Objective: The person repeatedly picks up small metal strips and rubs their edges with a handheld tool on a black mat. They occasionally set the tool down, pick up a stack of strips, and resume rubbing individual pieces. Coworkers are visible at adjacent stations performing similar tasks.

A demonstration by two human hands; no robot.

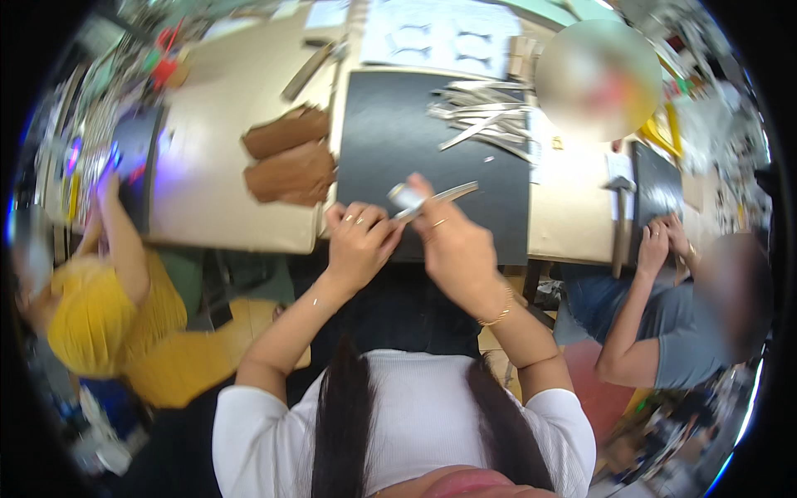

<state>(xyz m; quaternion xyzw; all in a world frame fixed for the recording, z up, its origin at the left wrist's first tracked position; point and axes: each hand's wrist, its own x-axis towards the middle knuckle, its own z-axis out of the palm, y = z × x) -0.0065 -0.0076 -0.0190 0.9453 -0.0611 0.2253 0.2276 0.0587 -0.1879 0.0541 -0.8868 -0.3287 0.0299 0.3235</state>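
Observation:
Over the near part of a black mat [390, 124], my two hands work close together. My left hand [361, 241] has its fingers closed at the near end of a narrow pale strip [457, 192], which slants away to the right. Closed in my right hand [457, 249] is a small white-and-silver object [406, 197], blurred by motion, so its kind does not show. It meets the strip just beyond my left fingertips. A loose pile of similar pale strips [490, 112] lies at the mat's far right.
Left of the mat lie two brown, leather-like pieces [290, 170] and a wooden-handled tool [307, 73]. Beyond the mat is a printed sheet [440, 37]. Co-workers sit at both sides, one in a yellow top [124, 315]; a hammer [620, 224] lies near the right one.

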